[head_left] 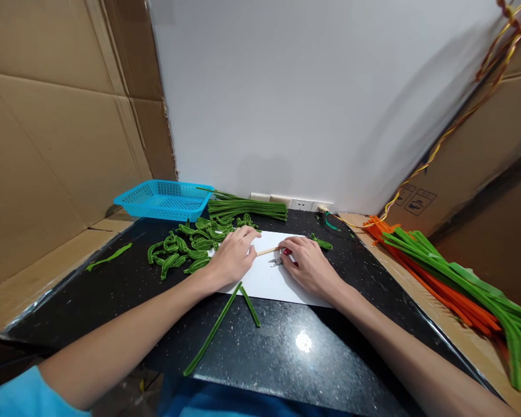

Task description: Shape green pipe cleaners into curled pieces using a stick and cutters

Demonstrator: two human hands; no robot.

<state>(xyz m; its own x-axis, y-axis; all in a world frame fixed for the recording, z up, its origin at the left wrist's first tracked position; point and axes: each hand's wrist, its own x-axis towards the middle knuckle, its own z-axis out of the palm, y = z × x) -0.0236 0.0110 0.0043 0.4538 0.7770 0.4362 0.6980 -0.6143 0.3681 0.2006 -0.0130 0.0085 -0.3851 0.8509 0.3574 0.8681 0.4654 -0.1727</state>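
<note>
Over a white sheet (264,284), my left hand (234,255) is closed with its fingertips at the left end of a thin wooden stick (267,251). The fingers of my right hand (308,263) curl at the stick's other end. Small metal blades and a bit of red, looking like scissors (276,262), stick out from under the right hand, their handles mostly covered. A bent green pipe cleaner (217,324) lies below my left hand, its fold near the sheet's front edge. Looped green pipe cleaner pieces (173,249) are heaped left of that hand.
A blue plastic basket (165,200) stands at the back left, beside a bundle of straight green pipe cleaners (247,208). Green (464,278) and orange pipe cleaners (451,295) lie on cardboard at the right. Wall sockets (301,205) and twisted wires (434,156) are behind.
</note>
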